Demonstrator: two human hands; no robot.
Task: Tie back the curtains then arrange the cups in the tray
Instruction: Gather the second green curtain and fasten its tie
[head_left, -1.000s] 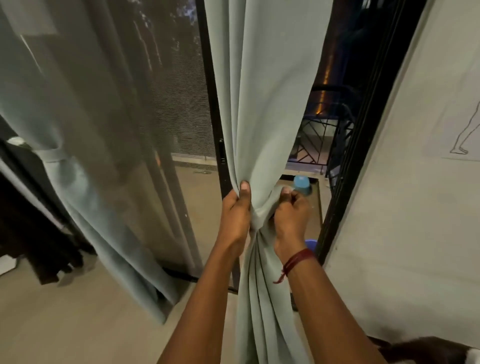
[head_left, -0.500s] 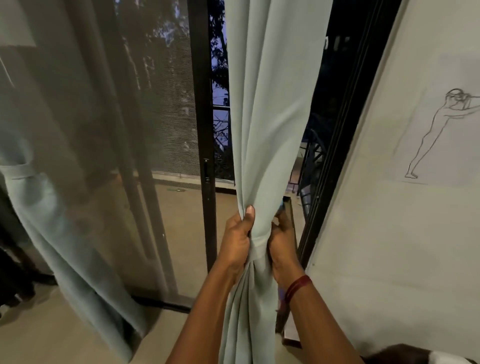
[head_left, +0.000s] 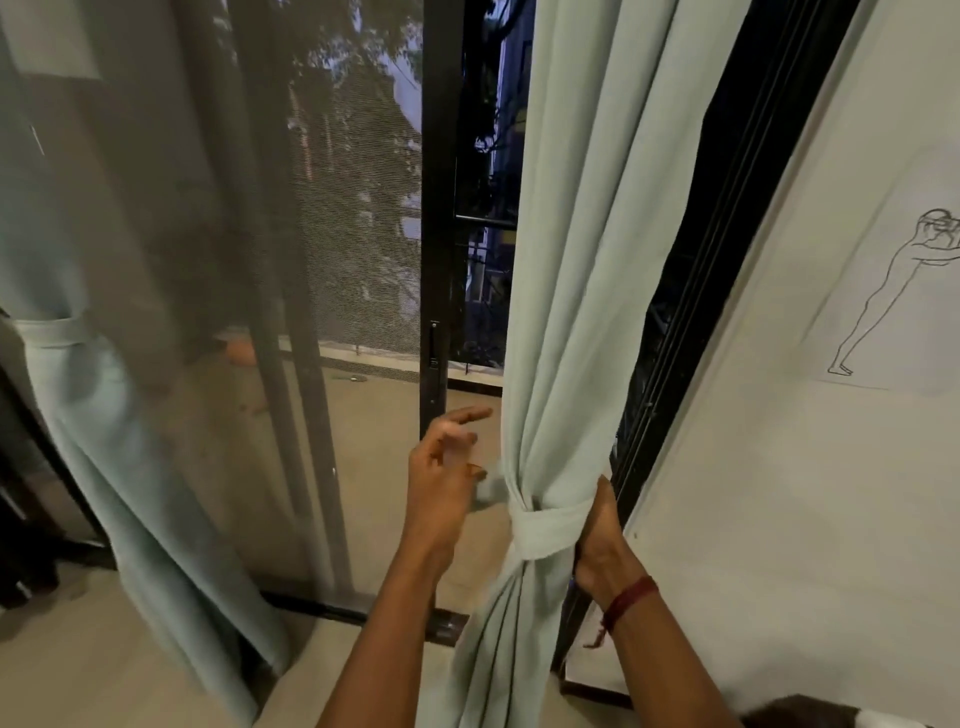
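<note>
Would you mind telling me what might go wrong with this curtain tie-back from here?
1. Only the right hand holds the right curtain at the tie band. The left hand is off it, so a loosely fastened band might slip down.
2. The bundle hangs beside the dark door frame, where fabric could snag.

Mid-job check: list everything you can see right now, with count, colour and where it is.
right curtain: one, pale grey-green, centre right, gathered at mid-height
tie: one, same pale cloth, wrapped round the right curtain
left curtain: one, pale grey-green, far left, also banded
mesh screen: one, dark grey, left of centre
door frame: one, black, centre
drawing: one, line figure on white, right wall
wristband: one, red, right wrist
left hand: open, fingers spread, left of the tie
right hand: grips the right curtain at the tie, fingers hidden behind
</note>
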